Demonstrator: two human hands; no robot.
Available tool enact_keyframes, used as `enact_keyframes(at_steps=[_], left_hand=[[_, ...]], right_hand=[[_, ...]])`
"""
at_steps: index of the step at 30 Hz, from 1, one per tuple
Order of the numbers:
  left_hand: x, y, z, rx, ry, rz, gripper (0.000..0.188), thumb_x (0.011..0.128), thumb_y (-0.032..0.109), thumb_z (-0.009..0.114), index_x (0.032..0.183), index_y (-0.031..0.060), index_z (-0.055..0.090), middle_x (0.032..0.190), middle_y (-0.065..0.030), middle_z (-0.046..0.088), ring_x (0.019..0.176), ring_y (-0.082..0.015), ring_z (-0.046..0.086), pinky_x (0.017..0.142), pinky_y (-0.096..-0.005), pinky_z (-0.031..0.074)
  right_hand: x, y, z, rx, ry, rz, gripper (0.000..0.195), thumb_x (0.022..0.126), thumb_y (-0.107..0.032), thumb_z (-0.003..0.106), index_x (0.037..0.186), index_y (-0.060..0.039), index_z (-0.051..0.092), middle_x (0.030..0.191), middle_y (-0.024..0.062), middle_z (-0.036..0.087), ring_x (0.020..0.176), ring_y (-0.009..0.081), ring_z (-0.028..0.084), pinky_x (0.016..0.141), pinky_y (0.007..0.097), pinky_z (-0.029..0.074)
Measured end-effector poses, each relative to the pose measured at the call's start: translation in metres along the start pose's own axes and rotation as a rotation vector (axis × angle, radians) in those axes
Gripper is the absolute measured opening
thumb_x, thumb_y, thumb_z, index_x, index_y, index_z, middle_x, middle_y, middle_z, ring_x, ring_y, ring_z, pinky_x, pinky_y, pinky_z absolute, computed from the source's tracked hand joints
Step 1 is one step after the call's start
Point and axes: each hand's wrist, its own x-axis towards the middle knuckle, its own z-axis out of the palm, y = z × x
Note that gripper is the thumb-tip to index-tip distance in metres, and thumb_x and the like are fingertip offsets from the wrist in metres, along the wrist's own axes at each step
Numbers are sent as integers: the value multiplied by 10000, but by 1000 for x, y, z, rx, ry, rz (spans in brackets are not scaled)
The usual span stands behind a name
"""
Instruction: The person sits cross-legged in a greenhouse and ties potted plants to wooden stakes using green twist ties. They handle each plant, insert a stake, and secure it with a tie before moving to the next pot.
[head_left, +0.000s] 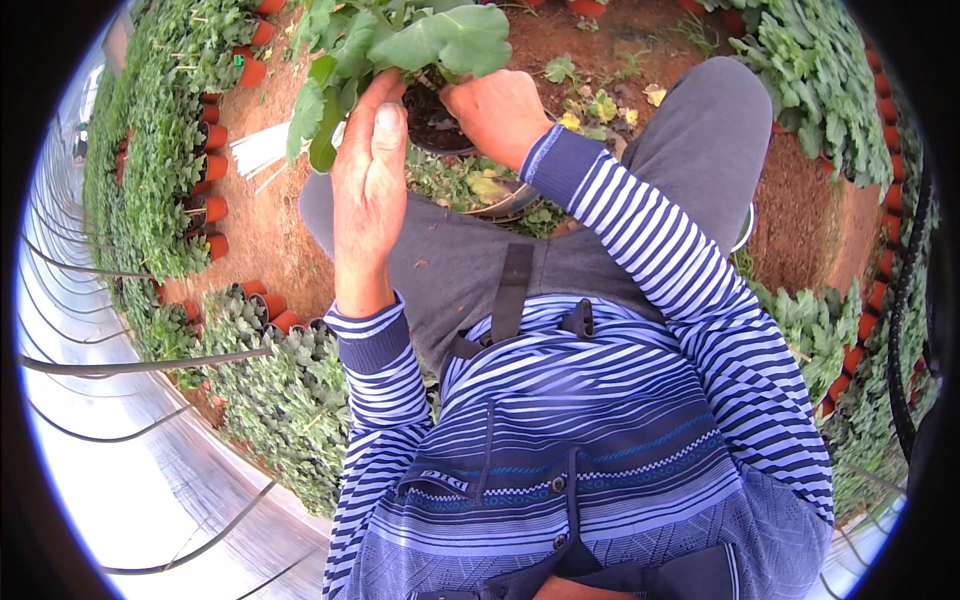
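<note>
A potted plant with broad green leaves (450, 39) stands before me at the top of the head view, its dark soil (435, 120) showing inside the pot rim. My left hand (367, 172) is upright beside the pot, thumb straight along the fingers, whose tips go in under the leaves. Close to the stem base, my right hand (499, 112) has its fingers curled inward over the soil. Leaves and the hand itself cover its fingertips, so a hold on anything cannot be made out. Below the pot, a round basin (517, 201) contains cut leaves.
White strips (261, 150) lie on the brown ground at left. Yellowed leaves (592, 112) are scattered right of the pot. Rows of plants in orange pots (214, 166) line both sides. A dark curved rod (142, 367) reaches in from the plastic sheeting (142, 480).
</note>
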Motion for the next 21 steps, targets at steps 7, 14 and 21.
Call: enact_keyframes(at_steps=[7, 14, 21], left_hand=[[1, -2, -2, -16, 11, -17, 735, 1058, 600, 397, 1515, 29, 464, 1418, -174, 576, 1253, -289, 579, 1085, -433, 425], [-1, -6, -3, -30, 19, -2, 716, 1065, 581, 406, 1504, 18, 473, 1408, -165, 583, 1244, -276, 584, 1067, -410, 436], [1, -1, 0, -42, 12, -9, 720, 1061, 581, 427, 1503, 15, 471, 1402, -167, 587, 1235, -270, 588, 1060, -407, 442]], right_hand=[[-10, 27, -34, 137, -56, -184, 121, 849, -224, 710, 908, -120, 730, 884, 90, 691, 856, 307, 706, 712, 436, 568], [-38, 58, -92, 635, -602, -83, 192, 840, -149, 752, 991, -38, 711, 951, 137, 688, 890, 327, 684, 812, 439, 539], [-31, 32, -49, 400, 99, -183, 324, 851, -314, 762, 1133, -154, 753, 1113, 106, 674, 1137, 314, 606, 948, 472, 493]])
